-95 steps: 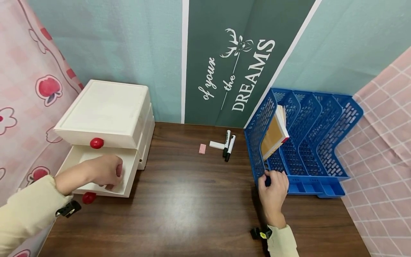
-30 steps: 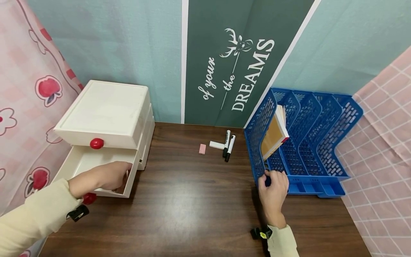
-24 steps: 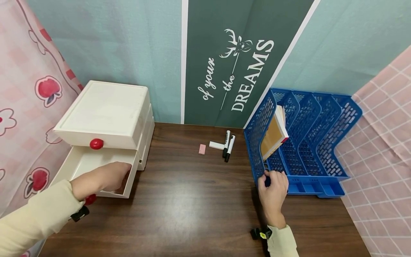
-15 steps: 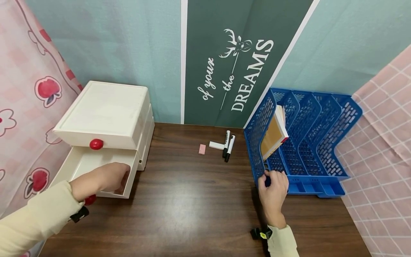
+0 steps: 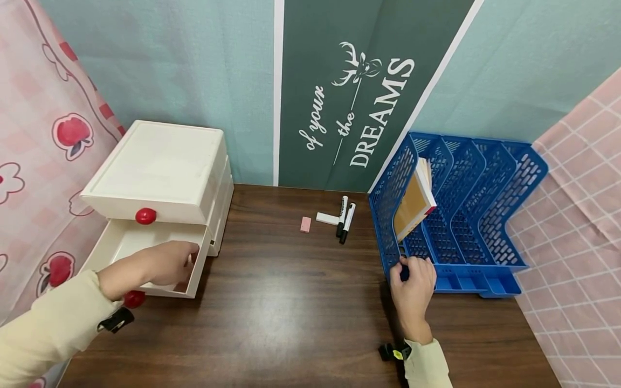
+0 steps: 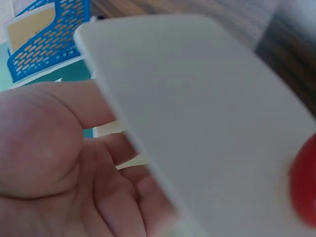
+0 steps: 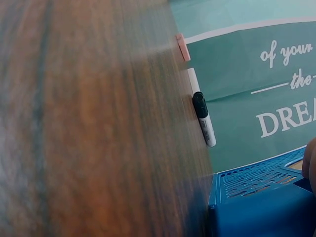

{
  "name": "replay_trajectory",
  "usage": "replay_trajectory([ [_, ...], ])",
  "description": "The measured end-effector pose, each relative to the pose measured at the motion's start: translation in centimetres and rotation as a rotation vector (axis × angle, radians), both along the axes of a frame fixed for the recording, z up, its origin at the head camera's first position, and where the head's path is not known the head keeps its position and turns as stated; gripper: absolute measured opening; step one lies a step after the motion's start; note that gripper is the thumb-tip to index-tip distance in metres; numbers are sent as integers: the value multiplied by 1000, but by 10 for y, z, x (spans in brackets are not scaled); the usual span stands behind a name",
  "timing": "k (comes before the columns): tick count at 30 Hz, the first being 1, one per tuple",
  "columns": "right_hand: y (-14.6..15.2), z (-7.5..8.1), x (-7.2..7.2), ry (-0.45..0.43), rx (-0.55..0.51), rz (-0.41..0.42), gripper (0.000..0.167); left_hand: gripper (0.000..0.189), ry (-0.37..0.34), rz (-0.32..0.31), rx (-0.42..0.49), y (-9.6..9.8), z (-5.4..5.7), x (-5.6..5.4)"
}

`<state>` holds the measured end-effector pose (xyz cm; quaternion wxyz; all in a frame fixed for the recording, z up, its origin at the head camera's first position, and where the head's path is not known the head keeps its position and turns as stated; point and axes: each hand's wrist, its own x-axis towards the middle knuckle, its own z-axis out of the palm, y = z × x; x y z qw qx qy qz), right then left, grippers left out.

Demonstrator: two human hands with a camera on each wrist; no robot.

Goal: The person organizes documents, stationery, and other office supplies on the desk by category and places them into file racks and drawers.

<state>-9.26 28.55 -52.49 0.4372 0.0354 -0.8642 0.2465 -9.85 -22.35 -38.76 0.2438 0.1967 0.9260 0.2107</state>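
In the head view, my left hand (image 5: 162, 265) reaches down into the pulled-out white drawer (image 5: 114, 243) of a small cabinet, at its front right corner. The left wrist view has the palm (image 6: 54, 143) behind the drawer front (image 6: 197, 103); the fingertips are hidden there, so I cannot tell what they hold. My right hand (image 5: 414, 288) grips the near left edge of the blue file rack (image 5: 466, 205), thumb and fingers curled at it. A book (image 5: 414, 207) with a tan cover leans in the rack's leftmost slot.
Mid-table at the back lie a pink eraser (image 5: 305, 224), a white stick-like block (image 5: 327, 219) and two black-and-white markers (image 5: 347, 223). The cabinet top (image 5: 157, 161) overhangs the drawer, with a red knob (image 5: 146, 216) above it. Cloth backdrops close in the back and sides.
Since the earliest frame my left hand has moved right inside the drawer, to its front right corner, then stayed nearly still. The right hand, rack and desk items keep their places.
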Motion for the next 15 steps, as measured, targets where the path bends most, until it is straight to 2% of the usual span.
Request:
replay_trajectory([
  [4, 0, 0, 0, -1, 0, 2, 7, 6, 62, 31, -33, -2, 11, 0],
  [8, 0, 1, 0, 5, -2, 6, 7, 13, 125, 45, -58, -3, 28, 0],
  [12, 0, 0, 0, 10, -1, 7, 6, 19, 184, 50, -14, -1, 45, 1],
  [15, 0, 0, 0, 10, -1, 6, 6, 21, 224, 48, 30, 4, 53, 4],
])
